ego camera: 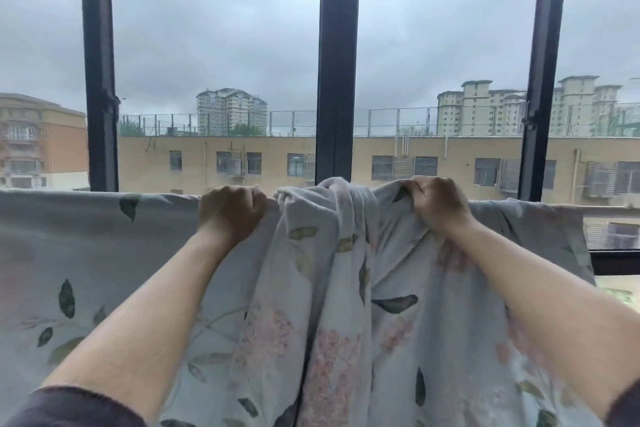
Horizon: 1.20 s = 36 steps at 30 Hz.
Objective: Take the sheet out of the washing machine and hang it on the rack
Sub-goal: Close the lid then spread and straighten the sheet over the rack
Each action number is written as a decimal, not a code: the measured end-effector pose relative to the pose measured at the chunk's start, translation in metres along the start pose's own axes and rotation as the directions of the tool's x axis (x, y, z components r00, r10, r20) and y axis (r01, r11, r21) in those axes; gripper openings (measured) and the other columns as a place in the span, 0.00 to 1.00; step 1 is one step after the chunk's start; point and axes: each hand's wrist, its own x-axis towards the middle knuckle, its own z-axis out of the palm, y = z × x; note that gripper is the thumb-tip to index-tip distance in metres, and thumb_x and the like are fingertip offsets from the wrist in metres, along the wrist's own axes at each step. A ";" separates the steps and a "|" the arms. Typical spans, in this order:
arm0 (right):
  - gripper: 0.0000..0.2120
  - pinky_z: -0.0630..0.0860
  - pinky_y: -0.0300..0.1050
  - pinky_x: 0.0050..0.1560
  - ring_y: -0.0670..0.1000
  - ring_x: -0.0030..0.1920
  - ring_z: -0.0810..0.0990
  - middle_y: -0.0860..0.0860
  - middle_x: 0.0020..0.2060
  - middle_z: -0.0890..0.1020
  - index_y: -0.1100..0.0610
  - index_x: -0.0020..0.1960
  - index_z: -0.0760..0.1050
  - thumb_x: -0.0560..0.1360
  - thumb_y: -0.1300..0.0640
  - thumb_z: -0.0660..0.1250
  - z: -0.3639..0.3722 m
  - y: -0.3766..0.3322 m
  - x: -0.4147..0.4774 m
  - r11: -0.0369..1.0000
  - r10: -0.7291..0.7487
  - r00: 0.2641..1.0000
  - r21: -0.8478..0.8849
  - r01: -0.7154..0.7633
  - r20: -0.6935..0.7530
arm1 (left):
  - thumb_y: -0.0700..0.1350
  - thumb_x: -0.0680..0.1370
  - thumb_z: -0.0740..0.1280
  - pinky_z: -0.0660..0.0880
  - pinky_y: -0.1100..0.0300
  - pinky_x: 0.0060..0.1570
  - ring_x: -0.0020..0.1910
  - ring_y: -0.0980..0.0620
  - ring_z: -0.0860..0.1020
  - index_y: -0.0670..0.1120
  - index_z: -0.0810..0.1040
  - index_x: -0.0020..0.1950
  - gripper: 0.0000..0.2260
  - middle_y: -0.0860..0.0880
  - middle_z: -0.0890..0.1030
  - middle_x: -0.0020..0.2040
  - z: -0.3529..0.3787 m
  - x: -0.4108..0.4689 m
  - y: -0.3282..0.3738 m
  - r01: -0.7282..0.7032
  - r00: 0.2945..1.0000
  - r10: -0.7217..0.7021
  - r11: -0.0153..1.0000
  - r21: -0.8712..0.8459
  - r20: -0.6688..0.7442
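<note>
Sheet (86, 253), floral, draped along a rail (609, 208), bunched middle gripped at the top by left hand (232, 212) and right hand (438, 205), fingers curled into cloth, window (337, 63) behind

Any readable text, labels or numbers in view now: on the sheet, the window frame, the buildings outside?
None can be read.
The sheet shows only a leaf and flower print, no tag visible.
The window frame is plain dark.
The buildings outside bear no legible sign.
</note>
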 end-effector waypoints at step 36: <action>0.13 0.73 0.46 0.49 0.59 0.49 0.80 0.59 0.46 0.84 0.59 0.42 0.81 0.78 0.61 0.59 -0.041 0.071 0.008 0.968 0.252 0.952 -0.034 -0.250 0.173 | 0.47 0.80 0.61 0.67 0.56 0.34 0.35 0.44 0.75 0.48 0.70 0.35 0.13 0.41 0.80 0.36 -0.005 0.011 -0.039 0.033 0.997 -0.003 0.927 -0.374 0.082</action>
